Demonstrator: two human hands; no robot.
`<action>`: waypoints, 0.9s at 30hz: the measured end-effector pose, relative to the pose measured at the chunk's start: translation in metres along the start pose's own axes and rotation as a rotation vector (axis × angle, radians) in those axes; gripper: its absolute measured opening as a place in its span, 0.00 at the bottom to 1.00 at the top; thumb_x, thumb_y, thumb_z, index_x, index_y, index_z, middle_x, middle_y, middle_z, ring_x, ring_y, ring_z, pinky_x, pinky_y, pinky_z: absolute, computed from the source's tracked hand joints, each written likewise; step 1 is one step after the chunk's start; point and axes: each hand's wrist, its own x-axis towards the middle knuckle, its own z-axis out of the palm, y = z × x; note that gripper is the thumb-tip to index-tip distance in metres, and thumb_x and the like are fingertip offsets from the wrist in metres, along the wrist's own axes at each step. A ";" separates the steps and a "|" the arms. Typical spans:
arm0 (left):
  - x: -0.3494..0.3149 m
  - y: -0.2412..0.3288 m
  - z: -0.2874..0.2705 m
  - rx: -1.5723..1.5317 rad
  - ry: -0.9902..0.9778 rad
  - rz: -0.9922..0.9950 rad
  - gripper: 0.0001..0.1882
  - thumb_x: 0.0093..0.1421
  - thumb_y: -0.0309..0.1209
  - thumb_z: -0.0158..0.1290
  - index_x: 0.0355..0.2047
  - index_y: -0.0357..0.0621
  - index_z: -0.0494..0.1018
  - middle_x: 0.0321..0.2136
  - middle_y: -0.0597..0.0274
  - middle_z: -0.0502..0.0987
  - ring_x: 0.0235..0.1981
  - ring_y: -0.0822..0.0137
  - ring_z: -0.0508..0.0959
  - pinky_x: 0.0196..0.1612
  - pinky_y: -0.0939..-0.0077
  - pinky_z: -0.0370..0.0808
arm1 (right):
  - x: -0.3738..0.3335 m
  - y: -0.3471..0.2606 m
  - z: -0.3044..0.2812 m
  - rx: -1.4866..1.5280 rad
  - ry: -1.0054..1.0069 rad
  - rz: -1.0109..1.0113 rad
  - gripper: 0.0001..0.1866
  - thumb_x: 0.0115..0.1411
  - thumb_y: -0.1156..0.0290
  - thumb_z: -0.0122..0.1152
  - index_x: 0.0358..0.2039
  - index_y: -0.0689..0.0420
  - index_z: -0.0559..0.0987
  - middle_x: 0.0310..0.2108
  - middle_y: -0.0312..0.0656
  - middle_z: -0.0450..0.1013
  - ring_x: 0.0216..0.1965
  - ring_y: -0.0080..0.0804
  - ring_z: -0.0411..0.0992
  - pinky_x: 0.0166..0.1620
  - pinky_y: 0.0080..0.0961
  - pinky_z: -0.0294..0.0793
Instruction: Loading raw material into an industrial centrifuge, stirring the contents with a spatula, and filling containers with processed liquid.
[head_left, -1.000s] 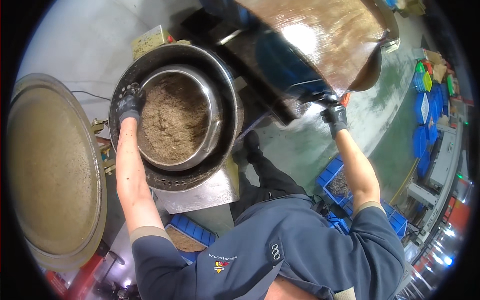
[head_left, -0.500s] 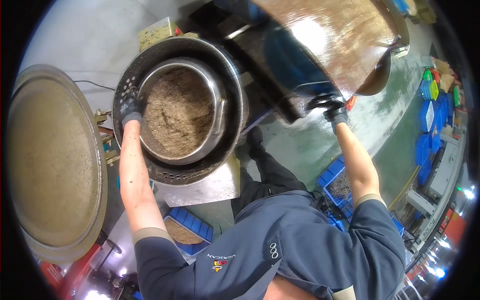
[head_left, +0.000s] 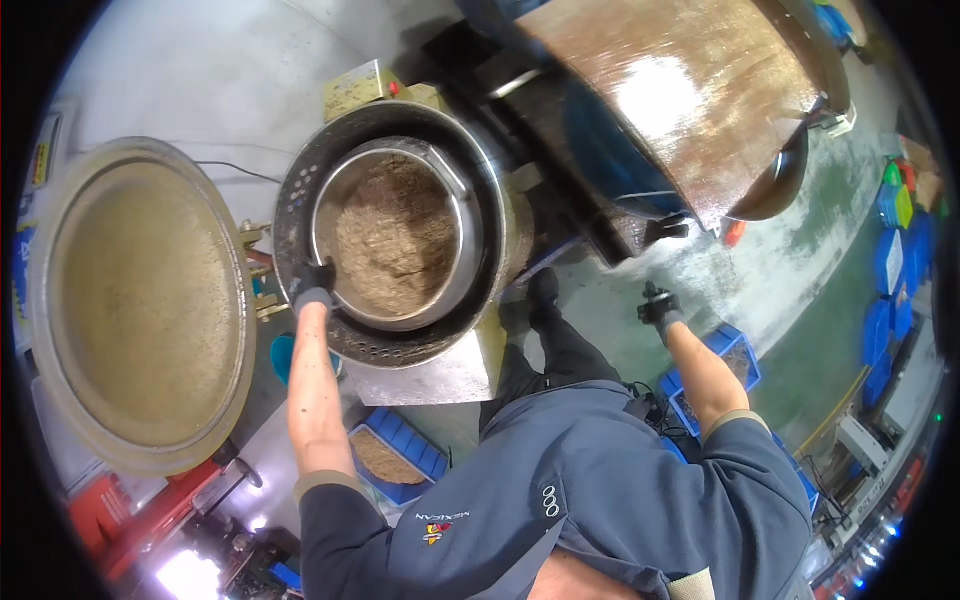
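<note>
A round steel pot (head_left: 391, 316), filled with brown granular stuff (head_left: 395, 235), sits inside a larger dark drum (head_left: 380, 352) with holes in its wall. My left hand (head_left: 316, 282), in a black glove, is closed on the pot's left rim. A side handle (head_left: 448, 172) shows at the pot's upper right; the part under my left hand is hidden. My right hand (head_left: 660, 305), also gloved, hangs in the air with nothing in it, its fingers apart. Beyond it lies a black handle-like piece (head_left: 667, 229) near a brown-topped machine (head_left: 690, 100).
A large round lid (head_left: 150, 300) stands at the left, hinged by the drum. Blue crates (head_left: 418, 447) with granular contents sit on the floor, below the drum and right of my legs (head_left: 740, 350). A blue drum (head_left: 610, 150) is under the brown top. Blue bins (head_left: 885, 300) line the right.
The pot has turned counterclockwise, its side handle going up as my left hand came down and nearer. My right hand has let go of the black handle-like piece and drawn back.
</note>
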 end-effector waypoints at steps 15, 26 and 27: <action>-0.158 0.062 0.061 -1.475 -0.929 -0.377 0.24 0.65 0.48 0.43 0.56 0.50 0.67 0.48 0.59 0.75 0.48 0.58 0.74 0.46 0.66 0.72 | 0.035 -0.141 -0.019 0.981 -0.171 0.909 0.22 0.63 0.48 0.52 0.42 0.55 0.73 0.17 0.51 0.70 0.12 0.37 0.66 0.16 0.30 0.65; -0.117 0.201 -0.053 -2.377 -0.726 -0.076 0.18 0.65 0.41 0.45 0.51 0.45 0.70 0.45 0.53 0.77 0.43 0.62 0.78 0.45 0.71 0.77 | -0.031 -0.153 -0.075 0.760 0.165 0.702 0.25 0.60 0.43 0.52 0.42 0.53 0.74 0.16 0.45 0.70 0.13 0.35 0.68 0.17 0.29 0.67; -0.128 0.189 -0.071 -2.417 -0.738 -0.005 0.18 0.65 0.41 0.45 0.49 0.43 0.71 0.42 0.54 0.78 0.40 0.62 0.79 0.42 0.74 0.78 | -0.060 -0.126 -0.078 0.788 0.217 0.684 0.26 0.62 0.43 0.50 0.41 0.55 0.74 0.15 0.44 0.69 0.13 0.34 0.68 0.17 0.30 0.66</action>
